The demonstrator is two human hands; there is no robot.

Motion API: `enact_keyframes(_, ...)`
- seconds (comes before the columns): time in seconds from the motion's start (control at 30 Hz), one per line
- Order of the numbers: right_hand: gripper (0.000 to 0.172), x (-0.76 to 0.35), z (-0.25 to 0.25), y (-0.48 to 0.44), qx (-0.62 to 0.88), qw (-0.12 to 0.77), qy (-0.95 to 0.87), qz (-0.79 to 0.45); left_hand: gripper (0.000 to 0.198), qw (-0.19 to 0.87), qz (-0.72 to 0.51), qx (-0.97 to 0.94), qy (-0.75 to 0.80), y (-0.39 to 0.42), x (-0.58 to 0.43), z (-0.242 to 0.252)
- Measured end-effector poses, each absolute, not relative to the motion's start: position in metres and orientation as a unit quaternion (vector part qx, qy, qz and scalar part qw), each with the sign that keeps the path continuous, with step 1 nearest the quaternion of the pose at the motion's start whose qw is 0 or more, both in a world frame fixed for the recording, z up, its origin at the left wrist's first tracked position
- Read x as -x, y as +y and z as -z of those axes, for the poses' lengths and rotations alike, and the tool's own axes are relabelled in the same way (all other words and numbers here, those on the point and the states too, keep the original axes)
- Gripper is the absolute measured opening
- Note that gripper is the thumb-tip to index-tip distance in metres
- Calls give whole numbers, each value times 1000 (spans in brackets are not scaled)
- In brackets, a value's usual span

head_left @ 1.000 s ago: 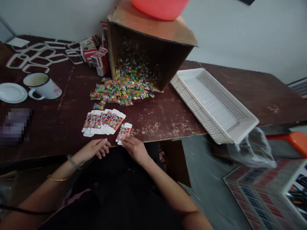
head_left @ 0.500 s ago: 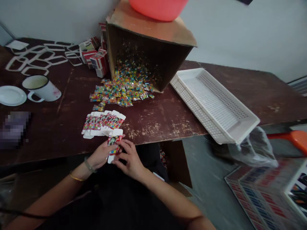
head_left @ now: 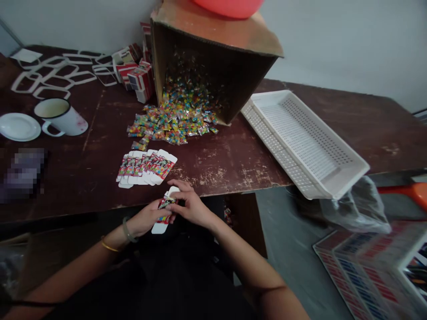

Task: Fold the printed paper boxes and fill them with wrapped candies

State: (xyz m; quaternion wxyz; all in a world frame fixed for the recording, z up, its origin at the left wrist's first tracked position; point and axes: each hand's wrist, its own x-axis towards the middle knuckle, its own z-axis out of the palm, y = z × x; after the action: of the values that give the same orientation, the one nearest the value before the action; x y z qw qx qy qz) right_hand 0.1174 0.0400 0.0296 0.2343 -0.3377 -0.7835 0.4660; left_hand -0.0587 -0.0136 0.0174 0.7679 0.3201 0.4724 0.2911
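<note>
A small red printed candy carton [head_left: 159, 228] with white end flaps is between my hands, just off the table's front edge. My left hand [head_left: 147, 219] is closed around its side, thumb across the printed face. At the upper end, my right hand [head_left: 191, 206] pinches the carton near its raised white flap. Beyond my hands, several flat cartons [head_left: 136, 166] of the same print lie overlapped in a fan on the table. Behind them, a heap of small clear packets of colourful candy [head_left: 173, 119] spills out of a cardboard box [head_left: 213, 27] lying on its side.
A white perforated plastic basket [head_left: 308, 142] juts over the table's edge at right. An enamel mug [head_left: 63, 118] and a white lid [head_left: 19, 127] stand at left. Red-and-white boxes [head_left: 142, 80] and white paper loops [head_left: 53, 75] lie behind. A red basin [head_left: 230, 5] sits atop the cardboard box.
Both hands have shifted slightly right with the carton, which is now more tilted. My right fingers have moved from its face and lower end up to its upper end.
</note>
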Motion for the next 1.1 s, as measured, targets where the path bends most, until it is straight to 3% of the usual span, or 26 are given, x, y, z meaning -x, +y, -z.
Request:
enact_keyframes(0.13, 3, -125, -37, 43, 263, 185, -784, -531, 28, 817, -207, -402, 358, -5, 74, -16)
enact_keyframes(0.27, 10, -124, -30, 27, 311, 250, -723, -565, 28, 694, -247, -458, 497, -6, 75, -5)
enact_keyframes(0.43, 38, -120, -13, -5, 430, 329, -568, -620, 27, 545, -384, -460, 586, -29, 56, 5)
enact_keyframes(0.53, 32, -124, -5, -15, 431, 349, -411, -724, 43, 499, -434, -472, 583, -45, 56, 10)
enact_keyframes(0.6, 31, -129, 1, -17, 406, 318, -297, -804, 37, 491, -417, -516, 565, -55, 61, 15)
enact_keyframes(0.73, 36, -131, 18, -23, 376, 168, -183, -893, 23, 498, -321, -615, 521, -71, 71, 24)
enact_keyframes(0.83, 33, -123, 28, -31, 389, 134, -261, -873, 15, 517, -282, -618, 521, -79, 75, 22)
enact_keyframes(0.97, 20, -107, 19, -42, 425, 225, -474, -738, 16, 591, -313, -490, 559, -81, 81, 13)
enact_keyframes(1.03, 23, -100, 7, -46, 406, 258, -592, -646, 15, 643, -351, -377, 567, -82, 84, 8)
enact_keyframes(1.1, 29, -95, -2, -49, 375, 257, -680, -575, 32, 691, -364, -273, 562, -83, 86, 2)
